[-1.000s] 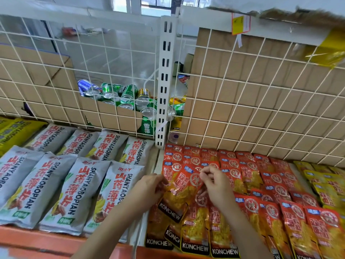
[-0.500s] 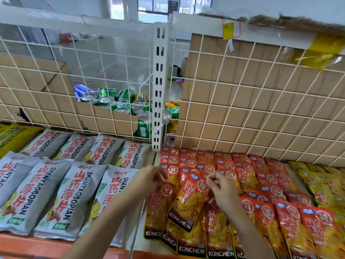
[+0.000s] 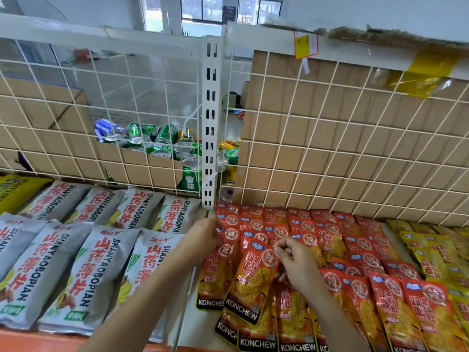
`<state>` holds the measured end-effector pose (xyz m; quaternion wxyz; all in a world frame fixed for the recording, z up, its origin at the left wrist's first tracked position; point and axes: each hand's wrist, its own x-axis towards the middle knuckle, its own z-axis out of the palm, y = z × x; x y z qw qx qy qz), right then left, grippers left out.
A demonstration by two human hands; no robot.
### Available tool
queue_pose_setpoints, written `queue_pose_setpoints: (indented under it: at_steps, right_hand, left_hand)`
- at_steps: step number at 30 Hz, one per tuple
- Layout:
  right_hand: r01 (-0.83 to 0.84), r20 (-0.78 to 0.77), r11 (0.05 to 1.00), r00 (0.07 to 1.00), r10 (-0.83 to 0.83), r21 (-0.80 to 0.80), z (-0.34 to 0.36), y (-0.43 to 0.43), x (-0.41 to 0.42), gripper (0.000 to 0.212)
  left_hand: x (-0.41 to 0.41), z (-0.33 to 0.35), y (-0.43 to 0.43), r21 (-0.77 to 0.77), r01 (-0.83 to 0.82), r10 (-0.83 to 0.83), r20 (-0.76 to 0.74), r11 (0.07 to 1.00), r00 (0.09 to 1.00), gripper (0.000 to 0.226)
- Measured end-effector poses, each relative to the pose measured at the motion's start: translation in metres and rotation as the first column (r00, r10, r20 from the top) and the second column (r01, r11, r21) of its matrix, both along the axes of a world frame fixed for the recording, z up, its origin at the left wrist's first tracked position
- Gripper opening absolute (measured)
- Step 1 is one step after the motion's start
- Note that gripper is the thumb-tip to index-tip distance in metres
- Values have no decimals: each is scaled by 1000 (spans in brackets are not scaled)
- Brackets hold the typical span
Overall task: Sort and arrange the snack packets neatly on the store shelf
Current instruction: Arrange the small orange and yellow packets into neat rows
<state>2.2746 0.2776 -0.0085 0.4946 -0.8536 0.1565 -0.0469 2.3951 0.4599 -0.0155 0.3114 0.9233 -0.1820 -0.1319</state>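
Rows of red KONCHEW snack packets (image 3: pixel 350 252) lie overlapping on the white shelf (image 3: pixel 193 321). One red KONCHEW packet (image 3: pixel 251 280) lies tilted on top of the left column. My right hand (image 3: pixel 297 262) pinches its top right corner. My left hand (image 3: pixel 205 235) pinches the top of another red packet (image 3: pixel 215 275) at the left edge of the group. Grey SHANYAOBOPIAN bags (image 3: pixel 83 265) lie in two rows to the left.
A white wire grid (image 3: pixel 330 138) backed with cardboard closes the shelf's rear, with a slotted white upright post (image 3: pixel 210 128) in the middle. Drink cans (image 3: pixel 162 141) sit behind the grid. Yellow packets (image 3: pixel 436 252) lie at far right, a yellow bag (image 3: pixel 15 189) far left.
Both hands moved the tilted red packet and its neighbour slightly left and up the shelf. The camera view tilted upward a little.
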Motion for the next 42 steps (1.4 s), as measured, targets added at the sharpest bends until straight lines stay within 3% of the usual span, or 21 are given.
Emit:
queue_pose_setpoints:
  at_steps: [9, 15, 19, 21, 24, 29, 34, 42]
  right_hand:
    - [-28, 8, 1000, 1000, 28, -5, -1, 9, 6, 15]
    - [-87, 39, 996, 996, 86, 9, 4, 25, 13, 15]
    - [-176, -3, 984, 984, 176, 3, 5, 46, 22, 15]
    - [-221, -19, 973, 975, 220, -74, 1, 57, 26, 13]
    - [-262, -34, 897, 963, 267, -355, -4, 65, 30, 11]
    - [-295, -30, 806, 945, 327, -512, -8, 66, 29, 15]
    - [-260, 13, 790, 947, 320, -556, -15, 63, 23, 14]
    - [-165, 106, 785, 954, 281, -598, -15, 53, 3, 25]
  left_hand:
    - [-5, -2, 5, -68, -12, 16, 56, 998, 998, 26]
    - [-18, 9, 23, -234, 26, 9, 144, 972, 990, 14]
    - [-26, 11, 36, -309, 26, 9, 112, 951, 994, 22]
    - [-29, 11, 40, -319, 23, 16, 120, 948, 993, 23]
    - [-33, 13, 46, -333, 27, 18, 132, 943, 991, 21]
    - [-45, 9, 48, -204, 16, 44, 285, 979, 958, 18]
    - [-70, -5, 44, -115, 68, -22, 362, 991, 932, 32]
    - [-96, -36, 35, -2, 110, -107, 213, 994, 971, 78]
